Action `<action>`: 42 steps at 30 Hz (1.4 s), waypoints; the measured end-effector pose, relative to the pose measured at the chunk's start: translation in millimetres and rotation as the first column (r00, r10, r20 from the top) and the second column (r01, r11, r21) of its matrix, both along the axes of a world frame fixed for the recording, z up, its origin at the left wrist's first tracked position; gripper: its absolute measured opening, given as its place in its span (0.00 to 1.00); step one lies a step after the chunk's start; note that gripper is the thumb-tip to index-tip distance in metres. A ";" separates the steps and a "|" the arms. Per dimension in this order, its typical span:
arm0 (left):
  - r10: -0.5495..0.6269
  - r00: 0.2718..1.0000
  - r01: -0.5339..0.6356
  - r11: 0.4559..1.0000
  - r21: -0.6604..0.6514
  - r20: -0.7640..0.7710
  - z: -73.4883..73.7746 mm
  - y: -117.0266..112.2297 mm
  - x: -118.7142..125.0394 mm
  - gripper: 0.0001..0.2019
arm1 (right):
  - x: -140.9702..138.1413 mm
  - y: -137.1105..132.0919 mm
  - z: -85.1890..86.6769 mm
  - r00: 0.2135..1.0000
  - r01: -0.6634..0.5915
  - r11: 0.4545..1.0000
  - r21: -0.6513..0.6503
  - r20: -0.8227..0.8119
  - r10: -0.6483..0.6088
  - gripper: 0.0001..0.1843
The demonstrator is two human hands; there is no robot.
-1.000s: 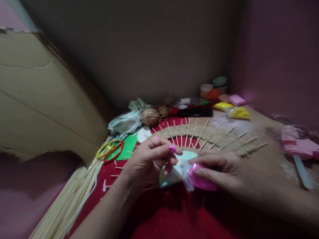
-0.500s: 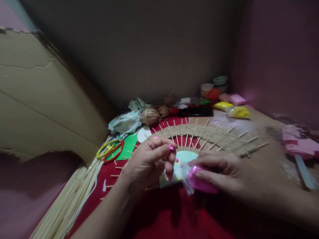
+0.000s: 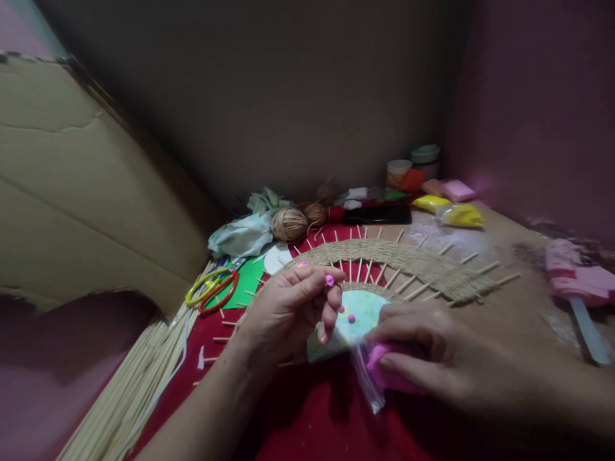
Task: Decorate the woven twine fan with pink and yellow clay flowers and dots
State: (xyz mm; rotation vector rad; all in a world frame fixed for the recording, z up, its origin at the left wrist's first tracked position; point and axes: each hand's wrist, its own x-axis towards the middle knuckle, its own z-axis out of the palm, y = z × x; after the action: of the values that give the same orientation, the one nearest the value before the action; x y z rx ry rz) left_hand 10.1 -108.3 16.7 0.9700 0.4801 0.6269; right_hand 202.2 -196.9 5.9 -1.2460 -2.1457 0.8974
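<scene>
My left hand (image 3: 298,298) pinches a small bit of pink clay (image 3: 329,280) between thumb and fingertips, above the woven fan. In my right hand (image 3: 432,346) is a plastic bag of pink clay (image 3: 391,368), its clear open end (image 3: 369,384) hanging to the left. Between the hands lies the fan's pale blue patterned cloth centre (image 3: 358,304), where small pink balls (image 3: 352,318) rest. Around it curves a woven twine band (image 3: 379,253) with thin sticks radiating outward. A pink and yellow piece (image 3: 302,264) shows just beyond my left hand, partly hidden by it.
Scissors (image 3: 214,291) lie on green sheet (image 3: 250,275) at left, beside a bundle of thin sticks (image 3: 129,378). Twine balls (image 3: 289,224), a black phone (image 3: 377,215) and yellow clay packets (image 3: 459,216) line the back. A pink glue gun (image 3: 576,275) sits right; cardboard (image 3: 86,179) leans left.
My right hand and the clay bag have shifted slightly right and down, uncovering more of the cloth and a pink ball. My left hand stays nearly in place, still pinching the clay bit.
</scene>
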 end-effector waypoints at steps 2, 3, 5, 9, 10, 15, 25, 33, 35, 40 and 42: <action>-0.002 1.000 0.002 1.000 0.021 0.000 -0.4 -0.4 -0.4 0.06 | 0.2 -3.4 -0.5 0.996 -0.037 0.999 0.037 0.077 0.034 0.10; -0.002 1.000 0.002 1.000 0.031 -0.002 -0.8 -0.5 -0.5 0.06 | 0.2 -5.2 -0.8 0.992 -0.049 0.997 0.053 0.118 0.042 0.10; 0.005 1.000 -0.005 0.999 0.045 -0.008 -1.4 -1.0 -0.2 0.05 | -0.2 -8.0 -1.2 0.983 -0.062 0.995 0.077 0.179 0.047 0.09; 0.006 1.000 -0.005 0.999 0.049 -0.023 -0.6 -3.3 3.2 0.05 | -2.0 -9.7 1.6 0.987 -0.055 0.990 0.126 0.155 0.035 0.09; 0.006 1.000 -0.005 0.999 0.054 -0.022 -0.3 -4.3 4.3 0.05 | -2.4 -9.5 2.9 0.991 -0.055 0.989 0.141 0.130 0.036 0.09; 0.034 0.993 -0.017 0.988 0.151 -0.109 -1.6 -11.5 6.0 0.04 | -2.1 -6.0 5.4 0.994 0.066 0.970 0.234 -0.103 -0.043 0.11; 0.286 0.897 0.036 0.713 0.700 -0.337 5.3 -30.1 11.9 0.04 | -5.5 1.3 -7.5 0.661 0.079 0.885 -0.459 -0.641 -0.391 0.07; 0.366 0.888 0.136 0.370 0.919 -0.279 1.1 -36.5 11.4 0.07 | -2.4 2.9 -8.8 0.691 0.105 0.881 -0.460 -0.603 -0.398 0.12; 0.399 0.881 0.154 0.266 0.952 -0.254 -2.7 -38.3 10.5 0.06 | -2.6 2.6 -8.8 0.704 0.115 0.888 -0.446 -0.594 -0.390 0.12; 0.480 0.848 0.169 0.155 0.973 -0.224 -1.2 -42.7 9.8 0.06 | -3.8 2.2 -8.3 0.719 0.170 0.901 -0.398 -0.575 -0.390 0.10; 0.458 0.847 0.123 0.327 0.937 -0.271 3.1 -41.0 9.4 0.04 | -3.3 3.1 -7.3 0.698 0.200 0.892 -0.404 -0.581 -0.420 0.08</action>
State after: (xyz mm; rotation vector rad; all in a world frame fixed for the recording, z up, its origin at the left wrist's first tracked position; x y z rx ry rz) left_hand 19.6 -149.2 19.8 2.3170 0.7037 0.8773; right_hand 198.9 -193.8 -1.3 -1.1529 -1.2131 1.3141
